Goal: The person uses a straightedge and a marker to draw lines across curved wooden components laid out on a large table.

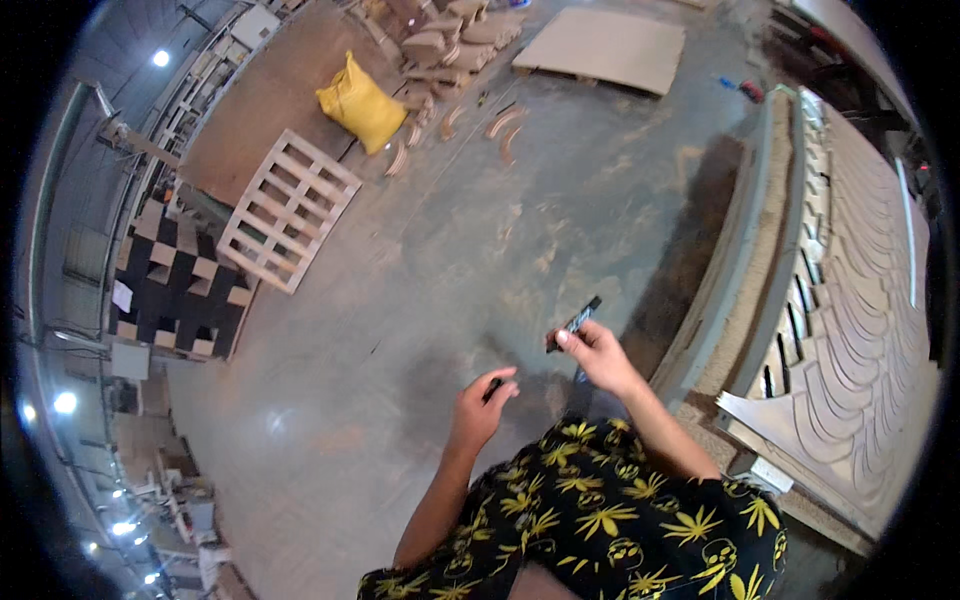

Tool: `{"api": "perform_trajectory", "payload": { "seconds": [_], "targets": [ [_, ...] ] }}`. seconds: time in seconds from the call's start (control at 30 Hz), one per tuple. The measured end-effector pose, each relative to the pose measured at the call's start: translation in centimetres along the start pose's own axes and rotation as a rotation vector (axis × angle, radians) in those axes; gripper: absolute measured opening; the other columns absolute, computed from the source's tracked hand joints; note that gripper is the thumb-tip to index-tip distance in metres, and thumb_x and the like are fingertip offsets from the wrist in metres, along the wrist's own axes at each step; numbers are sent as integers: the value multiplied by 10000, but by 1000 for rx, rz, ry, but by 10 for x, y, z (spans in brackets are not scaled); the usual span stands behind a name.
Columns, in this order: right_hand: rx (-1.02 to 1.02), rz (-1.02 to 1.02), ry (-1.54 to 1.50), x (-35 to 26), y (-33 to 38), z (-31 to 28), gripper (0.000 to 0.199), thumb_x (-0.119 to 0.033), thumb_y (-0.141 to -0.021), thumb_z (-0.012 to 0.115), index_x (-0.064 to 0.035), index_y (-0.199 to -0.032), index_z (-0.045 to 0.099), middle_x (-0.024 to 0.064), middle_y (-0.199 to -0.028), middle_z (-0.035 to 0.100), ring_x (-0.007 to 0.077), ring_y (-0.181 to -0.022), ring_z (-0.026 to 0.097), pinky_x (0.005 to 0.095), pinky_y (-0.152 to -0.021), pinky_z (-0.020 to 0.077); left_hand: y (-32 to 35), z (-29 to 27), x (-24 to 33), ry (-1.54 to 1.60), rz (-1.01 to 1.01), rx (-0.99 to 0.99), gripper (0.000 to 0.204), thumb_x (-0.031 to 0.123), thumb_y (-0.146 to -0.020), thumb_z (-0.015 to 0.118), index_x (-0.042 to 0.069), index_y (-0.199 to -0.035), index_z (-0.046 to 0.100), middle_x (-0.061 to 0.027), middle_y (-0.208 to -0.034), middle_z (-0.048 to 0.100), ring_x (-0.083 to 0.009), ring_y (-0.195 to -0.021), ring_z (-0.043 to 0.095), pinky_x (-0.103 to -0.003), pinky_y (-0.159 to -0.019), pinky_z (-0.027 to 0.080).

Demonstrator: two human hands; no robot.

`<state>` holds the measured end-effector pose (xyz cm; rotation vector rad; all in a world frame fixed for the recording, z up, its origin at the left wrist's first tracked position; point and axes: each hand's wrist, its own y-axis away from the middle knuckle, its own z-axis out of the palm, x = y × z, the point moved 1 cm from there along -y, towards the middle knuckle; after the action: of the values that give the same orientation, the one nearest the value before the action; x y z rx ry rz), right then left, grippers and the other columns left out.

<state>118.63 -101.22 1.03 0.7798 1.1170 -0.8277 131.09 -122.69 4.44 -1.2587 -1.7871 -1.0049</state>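
Right hand (598, 355) grips an uncapped black marker (574, 324); left hand (482, 405), at eight o'clock, pinches its cap (493, 388); stacked panels (870, 300) unmarked.

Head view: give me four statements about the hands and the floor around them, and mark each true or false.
1. The right hand holds a dark marker. True.
2. The left hand grips a hammer. False: it pinches a small dark cap.
3. A yellow sack lies on the floor beyond a pale wooden pallet. True.
4. The two hands are clasped together. False: they are apart.
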Motion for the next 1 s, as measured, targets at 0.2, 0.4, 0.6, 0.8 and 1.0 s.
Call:
{"api": "perform_trajectory", "payload": {
  "seconds": [0.2, 0.4, 0.6, 0.8, 1.0],
  "targets": [
    [-143, -10, 2, -75, -121, -1, 328, -308, -1071, 646, 1, -1155, 716, 44, -1007, 741, 94, -928, 641, 315, -863, 537, -142, -6, 62, -139, 196, -26, 257, 147, -952, 777, 9, -1161, 723, -35, -863, 687, -131, -736, 604, -302, -684, 501],
    [-49, -118, 186, -100, -229, -54, 268, -270, -1045, 675, -24, -1149, 707, 66, -885, 722, 117, -807, 628, 354, -736, 537, -286, 1, 123, -162, 268, -106, 215, 173, -906, 808, 10, -1032, 745, -104, -847, 680, -214, -697, 615, -353, -645, 492],
    [47, -3, 395, -138, -341, -119, 235, -208, -1046, 677, -11, -1172, 692, 55, -1021, 740, 123, -954, 665, 334, -860, 561, -447, 24, 149, -120, 322, -307, 209, 176, -912, 800, -11, -967, 725, -118, -776, 642, -215, -653, 587, -350, -619, 481],
    [266, -30, 389, -183, -421, -183, 228, -181, -1055, 659, -6, -1199, 686, 61, -1051, 733, 124, -1017, 656, 329, -922, 544, -602, 59, 205, -37, 421, -614, 225, 199, -946, 785, 7, -1058, 750, -122, -791, 692, -162, -729, 646, -343, -700, 530],
    [389, -164, 66, -182, -485, -285, 208, -161, -1049, 657, -19, -1195, 700, 42, -1109, 720, 134, -1028, 643, 338, -937, 532, -741, 137, 252, -104, 364, -1022, 245, 246, -998, 755, 4, -962, 750, 35, -755, 684, -68, -722, 589, -286, -657, 502]
  ]
}}
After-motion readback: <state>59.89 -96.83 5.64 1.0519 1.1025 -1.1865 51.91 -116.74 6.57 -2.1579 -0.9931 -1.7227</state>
